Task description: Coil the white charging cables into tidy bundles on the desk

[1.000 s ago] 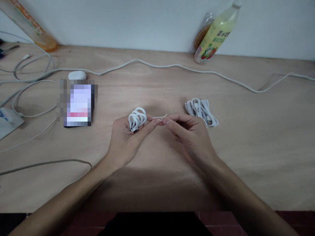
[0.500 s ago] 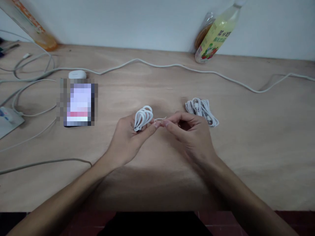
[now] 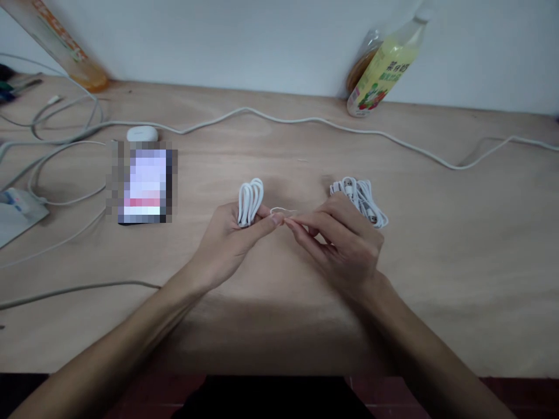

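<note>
My left hand (image 3: 231,238) is closed on a coiled white cable (image 3: 250,202), whose loops stick up above the fingers. From its fingertips a thin white twist tie (image 3: 282,209) pokes out toward the right. My right hand (image 3: 343,238) pinches at the same spot, thumb and forefinger meeting the left fingertips at the tie. How much of the tie lies between the fingers is hidden. Just behind the right hand, bundled white cables (image 3: 362,201) with metal plugs lie on the wooden table (image 3: 458,256).
A phone with a blurred screen (image 3: 146,183) lies at left, below a white earbud case (image 3: 142,134). One long white cord (image 3: 288,120) crosses the back. A yellow drink bottle (image 3: 384,70) and an orange-labelled bottle (image 3: 87,73) stand by the wall. A power strip (image 3: 20,209) sits far left.
My right hand has rolled over, its knuckles now higher and its fingers straighter at the pinch. The coiled cable in my left hand has turned more upright.
</note>
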Tool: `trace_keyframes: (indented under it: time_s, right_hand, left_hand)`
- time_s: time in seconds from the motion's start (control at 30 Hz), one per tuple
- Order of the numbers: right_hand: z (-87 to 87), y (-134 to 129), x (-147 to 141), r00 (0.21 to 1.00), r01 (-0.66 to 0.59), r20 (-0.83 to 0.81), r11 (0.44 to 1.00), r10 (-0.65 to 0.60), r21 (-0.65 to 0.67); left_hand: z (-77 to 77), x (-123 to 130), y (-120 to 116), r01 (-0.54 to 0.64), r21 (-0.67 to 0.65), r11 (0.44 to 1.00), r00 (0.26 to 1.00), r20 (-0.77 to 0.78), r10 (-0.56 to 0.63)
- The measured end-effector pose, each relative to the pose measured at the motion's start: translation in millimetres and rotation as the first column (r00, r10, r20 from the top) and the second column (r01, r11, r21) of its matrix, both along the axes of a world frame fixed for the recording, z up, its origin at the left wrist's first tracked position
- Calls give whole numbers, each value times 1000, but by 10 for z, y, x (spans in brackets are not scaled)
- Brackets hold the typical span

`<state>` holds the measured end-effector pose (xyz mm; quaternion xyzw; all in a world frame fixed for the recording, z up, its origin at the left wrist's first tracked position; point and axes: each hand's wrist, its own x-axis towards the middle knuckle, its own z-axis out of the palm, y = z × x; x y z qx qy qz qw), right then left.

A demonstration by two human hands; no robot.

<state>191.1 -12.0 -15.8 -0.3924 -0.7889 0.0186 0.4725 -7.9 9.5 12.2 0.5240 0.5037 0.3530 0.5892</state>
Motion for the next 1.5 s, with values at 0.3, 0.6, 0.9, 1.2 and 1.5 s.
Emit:
trace_keyframes:
  time_s: [0.3,0.6,0.9,1.2,1.5]
  right_hand:
    - [-19,15,20,999,42,7,999,-42,6]
    - [-5,37,72,1000,-3,25,1000,4,-20]
    - [2,39,96,998,15,65,999,-13,-39]
    - [3,59,48,1000,28,14,999,-28,-19]
    - [-20,63,54,999,26,40,1000,-26,7]
  left_hand:
    - [-4,-10,16,32,-36,999,998,54,-30]
    - [-13,-4,11,42,-152,987,993,118,-24]
    - [13,-20,14,31,-123,992,999,26,-28]
    - [0,-7,11,-33,-8,999,999,-7,32]
    - [8,-9,38,-66,49,997,998,-10,67]
